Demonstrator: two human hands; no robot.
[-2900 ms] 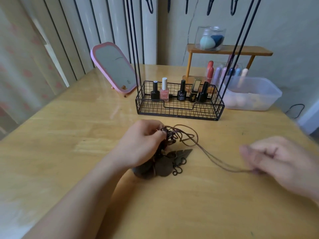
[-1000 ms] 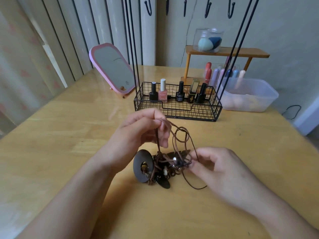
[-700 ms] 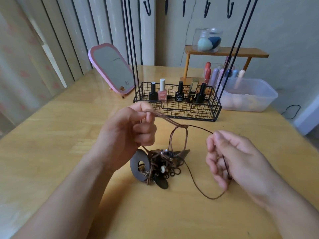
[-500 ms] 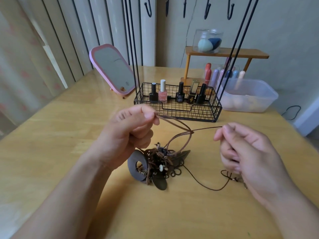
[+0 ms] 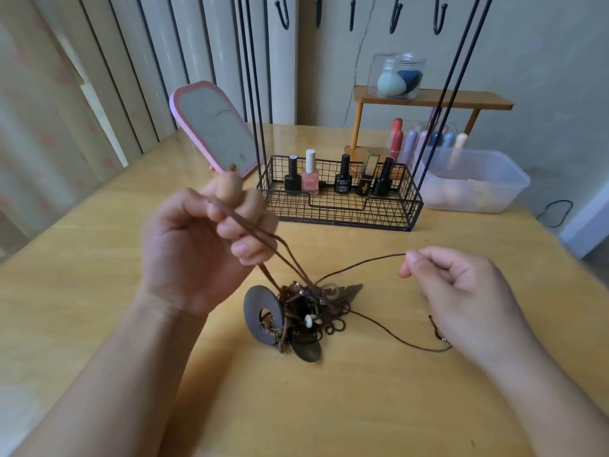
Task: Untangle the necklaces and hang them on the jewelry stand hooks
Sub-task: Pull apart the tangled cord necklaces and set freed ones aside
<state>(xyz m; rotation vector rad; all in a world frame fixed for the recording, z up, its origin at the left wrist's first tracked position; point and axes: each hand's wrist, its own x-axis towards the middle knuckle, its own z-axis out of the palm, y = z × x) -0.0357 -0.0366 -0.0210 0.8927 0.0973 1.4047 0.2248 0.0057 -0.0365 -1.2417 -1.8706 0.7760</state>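
Observation:
A tangled clump of brown cord necklaces (image 5: 303,311) lies on the wooden table (image 5: 99,258), with a dark ring pendant (image 5: 258,313) at its left and leaf-shaped pendants around it. My left hand (image 5: 197,245) is raised above the clump, shut on a loop of flat brown cord (image 5: 263,245) that runs down into the tangle. My right hand (image 5: 461,291) pinches a thin dark cord (image 5: 362,263) and holds it out to the right. The jewelry stand's black rods (image 5: 253,94) rise from a wire basket base (image 5: 339,206); its hooks (image 5: 393,14) hang bare at the top edge.
Several nail polish bottles (image 5: 342,179) stand in the wire basket. A pink-framed mirror (image 5: 214,127) leans at the back left. A clear plastic tub (image 5: 474,183) sits at the back right, behind it a small wooden shelf (image 5: 431,100) with a jar of sponges.
My left hand has lifted the flat cord loop higher and away from the clump. My right hand has drawn the thin cord out to the right, tightening it.

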